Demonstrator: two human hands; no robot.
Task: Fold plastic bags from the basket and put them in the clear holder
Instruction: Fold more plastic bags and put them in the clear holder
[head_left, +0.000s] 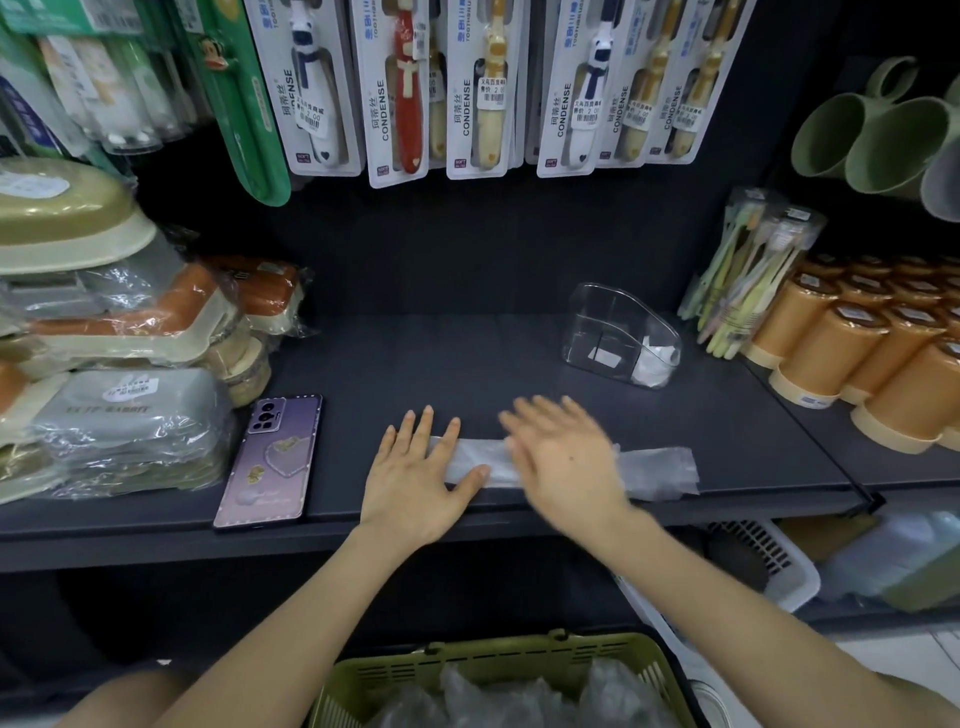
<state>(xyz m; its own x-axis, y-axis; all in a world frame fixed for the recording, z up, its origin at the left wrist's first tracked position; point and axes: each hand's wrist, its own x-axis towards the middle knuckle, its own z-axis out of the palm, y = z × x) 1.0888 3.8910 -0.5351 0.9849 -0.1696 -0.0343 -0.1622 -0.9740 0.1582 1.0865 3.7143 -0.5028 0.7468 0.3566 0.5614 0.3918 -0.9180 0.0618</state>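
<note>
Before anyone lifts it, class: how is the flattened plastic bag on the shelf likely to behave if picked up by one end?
Probably floppy: the plastic bag is a thin, translucent strip lying flat on the shelf, so it should droop. Likely light and apt to unfold; the left hand lies flat on one end. Possibly slippery on the smooth shelf.

A dark matte shelf (467, 364) spans a shop display, backed by a dark panel (467, 244). Carded toothbrush packs (400, 88) hang in a row above. Wrapped soap boxes (130, 415) are stacked at the left, and a purple phone (270, 462) lies just beside them. Orange tumblers (872, 353) crowd the right, with green mugs (872, 140) above. A white slatted crate (779, 566) sits on the level below, near the pale floor (924, 654).
</note>
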